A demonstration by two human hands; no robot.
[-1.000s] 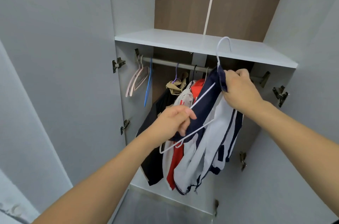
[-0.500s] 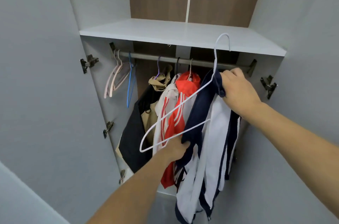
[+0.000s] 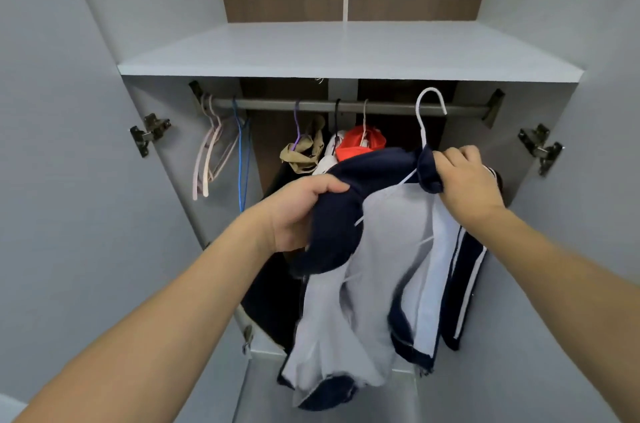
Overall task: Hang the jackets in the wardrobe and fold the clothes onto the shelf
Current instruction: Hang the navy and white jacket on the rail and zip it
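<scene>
Navy-and-white jacket on a white hanger — frame centre.
Left hand grips its shoulder; right hand clutches the collar, below the rail.

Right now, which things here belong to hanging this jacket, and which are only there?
In use:
- navy and white jacket
- white hanger
- rail
- left hand and right hand, both gripping the jacket

Only there:
- pink hangers
- blue hanger
- red jacket
- tan garment
- shelf
</scene>
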